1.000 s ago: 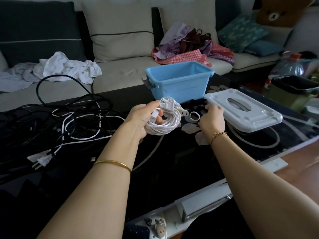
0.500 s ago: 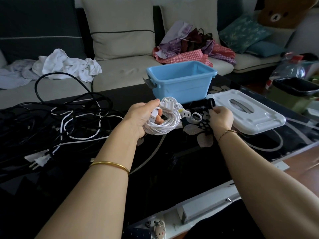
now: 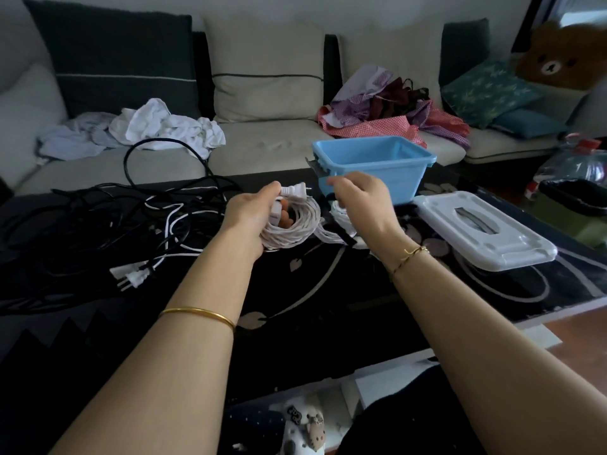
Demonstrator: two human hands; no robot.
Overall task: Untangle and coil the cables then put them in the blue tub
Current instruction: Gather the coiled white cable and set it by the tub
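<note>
My left hand (image 3: 246, 216) grips a coiled white cable (image 3: 295, 226) just above the black table, and the cable's plug (image 3: 294, 191) sticks out past the thumb. Right beside the coil, my right hand (image 3: 364, 205) has its fingers curled and pinches a thin black strap (image 3: 344, 235) that hangs below the palm. The empty blue tub (image 3: 405, 180) stands directly behind both hands. A tangle of black and white cables (image 3: 131, 218) lies on the table to the left, with a white plug (image 3: 131, 278) at its near edge.
The tub's white lid (image 3: 483, 231) lies flat on the table to the right. A sofa with piled clothes (image 3: 164, 131) runs along the back. A dark bin (image 3: 578, 198) stands at the far right. The table's near edge (image 3: 394, 353) is close to my body.
My right hand picked up the black strap from beside the lid and carried it left to the coil. My left hand kept its grip on the white coil.
</note>
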